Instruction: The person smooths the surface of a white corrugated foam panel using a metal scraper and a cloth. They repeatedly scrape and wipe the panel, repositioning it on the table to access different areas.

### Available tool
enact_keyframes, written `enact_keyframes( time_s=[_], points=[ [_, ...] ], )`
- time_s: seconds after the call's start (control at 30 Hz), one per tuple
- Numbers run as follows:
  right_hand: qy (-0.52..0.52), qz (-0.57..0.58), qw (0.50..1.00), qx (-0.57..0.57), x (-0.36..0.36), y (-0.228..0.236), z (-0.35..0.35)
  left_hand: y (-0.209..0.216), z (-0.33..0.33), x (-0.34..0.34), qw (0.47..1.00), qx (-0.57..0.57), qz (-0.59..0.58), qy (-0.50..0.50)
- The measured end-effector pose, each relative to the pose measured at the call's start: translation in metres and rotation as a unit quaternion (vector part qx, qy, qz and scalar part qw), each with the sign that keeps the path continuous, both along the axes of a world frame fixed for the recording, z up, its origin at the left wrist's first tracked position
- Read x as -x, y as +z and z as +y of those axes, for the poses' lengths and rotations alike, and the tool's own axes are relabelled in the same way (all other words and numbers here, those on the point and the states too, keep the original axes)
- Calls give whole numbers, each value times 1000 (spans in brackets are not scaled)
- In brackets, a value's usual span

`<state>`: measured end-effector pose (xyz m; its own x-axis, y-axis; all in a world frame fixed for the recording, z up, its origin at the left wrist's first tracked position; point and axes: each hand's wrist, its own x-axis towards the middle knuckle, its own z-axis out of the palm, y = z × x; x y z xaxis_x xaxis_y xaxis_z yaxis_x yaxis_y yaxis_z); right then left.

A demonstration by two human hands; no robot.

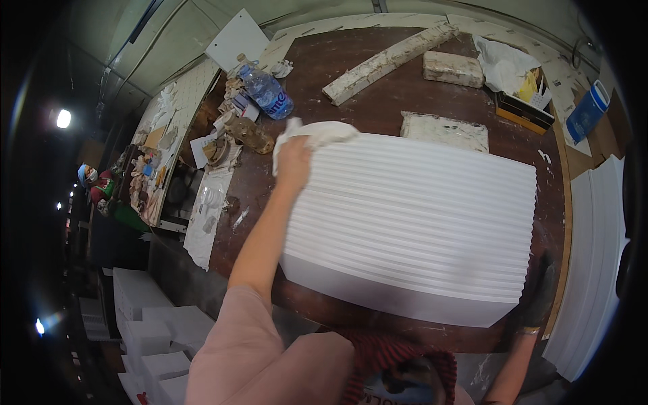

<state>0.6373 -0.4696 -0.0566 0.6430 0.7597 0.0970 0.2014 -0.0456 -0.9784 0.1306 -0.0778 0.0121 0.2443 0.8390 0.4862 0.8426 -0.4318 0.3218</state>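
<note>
Ribbed white panel (412, 223): my left hand (294, 162) clutches a white cloth (314, 135) at its eleven o'clock corner; right hand (536, 297) dark, fingers unreadable.

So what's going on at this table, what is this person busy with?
A person stands at a dark brown worktable. Their left hand presses a crumpled white cloth onto the far left corner of a large white ribbed panel lying flat on the table. Their right hand, dark as if gloved, grips the panel's near right corner. Behind the panel lie a clear plastic water bottle, a long pale plaster-like strip and two pale blocks.
</note>
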Motion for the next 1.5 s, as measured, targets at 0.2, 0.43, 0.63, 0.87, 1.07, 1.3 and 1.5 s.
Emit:
enact_keyframes(
  time_s=[0.2, 0.43, 0.63, 0.87, 1.07, 1.3, 1.5],
  points=[
    [125, 119, 985, -4, -63, -4, 111, -23, 15, 89, 774, 476, -416, 35],
    [54, 153, 966, 201, -67, -4, 147, -18, -12, 53, 721, 503, -476, -15],
    [40, 99, 970, 220, -52, 11, 143, -21, -11, 57, 664, 514, -541, -46],
    [35, 65, 967, 245, -57, 14, 141, -53, -19, 63, 607, 459, -642, -97],
    [55, 131, 979, 149, -65, -8, 141, -14, -11, 54, 677, 458, -576, 5],
    [2, 119, 983, 143, -64, -15, 146, 53, -100, -99, 886, 268, -28, -378],
    [101, -343, 890, 282, -81, -27, 143, -18, -46, -27, 938, 75, 85, -327]
  ],
)
